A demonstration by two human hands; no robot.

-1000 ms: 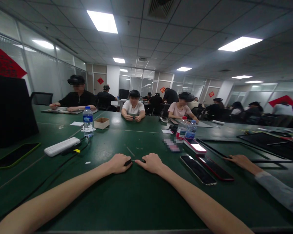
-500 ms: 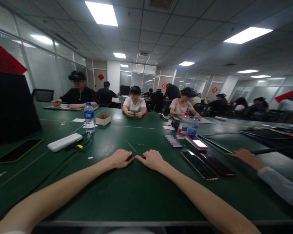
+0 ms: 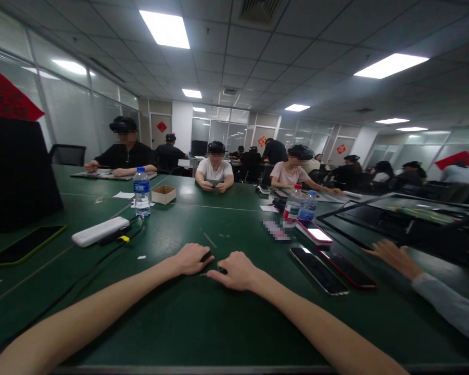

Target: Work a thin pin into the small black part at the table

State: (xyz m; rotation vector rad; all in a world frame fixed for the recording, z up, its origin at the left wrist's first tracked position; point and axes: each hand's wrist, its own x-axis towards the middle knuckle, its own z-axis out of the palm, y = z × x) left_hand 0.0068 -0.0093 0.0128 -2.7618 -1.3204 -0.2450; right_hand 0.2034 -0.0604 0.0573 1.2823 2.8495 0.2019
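My left hand (image 3: 193,259) is closed around a small black piece (image 3: 206,256), which shows between thumb and fingers. Just right of it, my right hand (image 3: 237,271) is curled on a small dark object (image 3: 222,270), mostly covered by the fingers. A thin light tip points from that hand toward the left one, and its kind is too small to make out. A narrow gap separates the two hands. Both are low over the green table (image 3: 203,323), forearms reaching in from the bottom corners.
Phones (image 3: 318,271), a red-capped bottle (image 3: 292,205) and a blue-capped bottle (image 3: 308,205) are to the right. A co-worker's hand (image 3: 396,258) touches a black frame (image 3: 343,229). Leftward are a white power bank (image 3: 100,232), a water bottle (image 3: 141,192) and an open box (image 3: 164,195).
My hands, nearly touching before, have come slightly apart, the right one lower and turned. The black frame at the right has been tilted up beside the co-worker's hand.
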